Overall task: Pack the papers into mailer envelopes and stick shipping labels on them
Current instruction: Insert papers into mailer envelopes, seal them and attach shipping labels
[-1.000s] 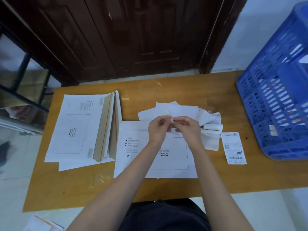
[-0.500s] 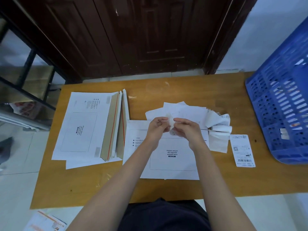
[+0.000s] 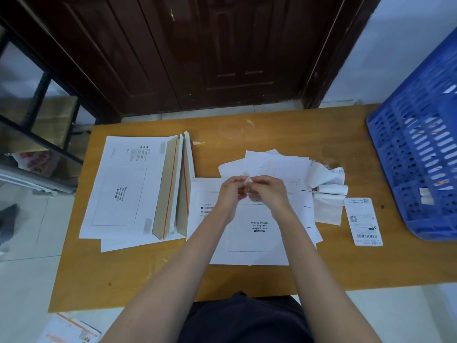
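The task looks mid-way: one mailer envelope (image 3: 257, 233) lies flat at the bench (image 3: 272, 129) centre, its box reading "Please attach sto express waybill here" bare, while the left hand (image 3: 231, 194) and right hand (image 3: 268, 194) meet above it, fingers curled, pinching a small white scrap (image 3: 248, 180), seemingly label backing. A printed shipping label (image 3: 363, 221) waits at three o'clock, unused envelopes (image 3: 131, 186) at nine, loose papers (image 3: 274, 162) at twelve.

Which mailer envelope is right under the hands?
The lone mailer envelope at table centre, print facing the person; the stacked mailers lie left, turned sideways, flaps open.
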Tool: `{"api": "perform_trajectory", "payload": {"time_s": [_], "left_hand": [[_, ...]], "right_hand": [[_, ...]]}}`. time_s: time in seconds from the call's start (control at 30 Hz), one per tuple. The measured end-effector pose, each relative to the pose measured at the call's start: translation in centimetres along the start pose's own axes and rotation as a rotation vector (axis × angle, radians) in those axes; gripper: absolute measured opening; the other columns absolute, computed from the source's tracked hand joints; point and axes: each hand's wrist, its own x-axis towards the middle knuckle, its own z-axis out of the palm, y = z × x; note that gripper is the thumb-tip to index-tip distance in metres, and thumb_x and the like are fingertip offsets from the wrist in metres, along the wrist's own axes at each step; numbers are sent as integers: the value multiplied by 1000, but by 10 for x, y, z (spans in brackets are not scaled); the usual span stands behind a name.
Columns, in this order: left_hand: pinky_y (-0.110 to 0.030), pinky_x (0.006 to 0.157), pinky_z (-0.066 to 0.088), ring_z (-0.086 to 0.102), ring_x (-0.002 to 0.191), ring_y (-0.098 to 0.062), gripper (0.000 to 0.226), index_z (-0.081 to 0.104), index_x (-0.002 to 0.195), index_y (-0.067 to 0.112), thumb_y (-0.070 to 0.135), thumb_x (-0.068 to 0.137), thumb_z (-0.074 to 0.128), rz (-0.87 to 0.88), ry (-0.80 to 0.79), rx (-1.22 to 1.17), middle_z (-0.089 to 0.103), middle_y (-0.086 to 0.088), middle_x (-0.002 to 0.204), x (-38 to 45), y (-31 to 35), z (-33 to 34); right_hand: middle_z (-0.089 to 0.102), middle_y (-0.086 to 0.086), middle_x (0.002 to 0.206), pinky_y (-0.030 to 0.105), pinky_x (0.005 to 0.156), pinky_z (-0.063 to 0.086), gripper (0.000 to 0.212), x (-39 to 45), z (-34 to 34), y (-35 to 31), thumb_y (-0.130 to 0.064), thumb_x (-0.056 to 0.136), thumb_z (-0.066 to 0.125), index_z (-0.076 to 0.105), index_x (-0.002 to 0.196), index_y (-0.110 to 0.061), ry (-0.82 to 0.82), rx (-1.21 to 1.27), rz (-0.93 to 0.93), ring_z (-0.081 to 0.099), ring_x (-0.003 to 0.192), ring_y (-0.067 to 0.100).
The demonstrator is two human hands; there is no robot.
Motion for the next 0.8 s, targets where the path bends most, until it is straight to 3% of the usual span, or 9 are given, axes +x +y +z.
{"api": "perform_trajectory", "payload": {"time_s": [0.1, 0.23, 0.4, 0.63, 0.8], "left_hand": [[-23, 59, 38, 46, 59, -12, 21, 53, 75, 13, 18, 95, 46, -40, 58, 69, 53, 1, 66, -2, 1, 5], [-24, 62, 37, 47, 66, -12, 21, 49, 80, 16, 31, 95, 50, -39, 13, 241, 52, 3, 73, -2, 3, 5], [-23, 59, 34, 43, 57, -11, 32, 41, 65, 19, 20, 94, 54, -52, -92, 25, 44, 5, 61, -6, 10, -1], [-19, 59, 37, 44, 58, -10, 26, 46, 70, 18, 23, 93, 58, -99, -233, -84, 44, 4, 65, -10, 17, -13], [-18, 57, 43, 48, 55, -9, 16, 52, 80, 14, 22, 88, 62, -151, -248, -230, 44, 2, 62, -11, 13, -18]], "right_hand": [[67, 2, 67, 21, 60, 52, 12, 1, 6, 3, -6, 74, 74, 71, 86, -6, 73, -35, -12, 61, 53, 12], [67, 5, 68, 27, 68, 54, 10, 0, 8, 4, -2, 77, 64, 69, 85, -4, 61, -32, -15, 63, 61, 17], [64, 15, 82, 21, 70, 56, 4, -5, 0, -1, -1, 86, 62, 62, 89, -2, -204, 253, 90, 64, 78, 22], [62, 7, 77, 19, 66, 54, 9, -7, -6, -2, -4, 88, 62, 62, 97, 0, -320, 336, 93, 62, 75, 17], [55, 7, 67, 18, 57, 50, 6, -10, -8, -5, -5, 92, 54, 59, 91, -2, -375, 444, 134, 54, 59, 12]]}}
